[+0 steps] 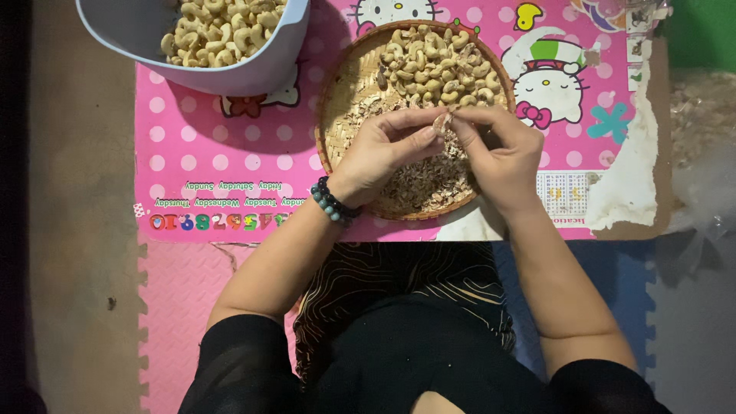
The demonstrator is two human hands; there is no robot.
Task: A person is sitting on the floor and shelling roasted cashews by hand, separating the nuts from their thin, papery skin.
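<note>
Both hands meet over a round woven bamboo tray. My left hand and my right hand pinch one cashew nut together between the fingertips, with brown skin still on it. The far half of the tray holds a pile of cashews. The near half holds thin brown peelings under my hands. A dark beaded bracelet circles my left wrist.
A white bowl of pale peeled cashews stands at the far left on a low table with a pink dotted cartoon top, torn at the right corner. A clear plastic bag lies right. Pink and blue foam mats cover the floor.
</note>
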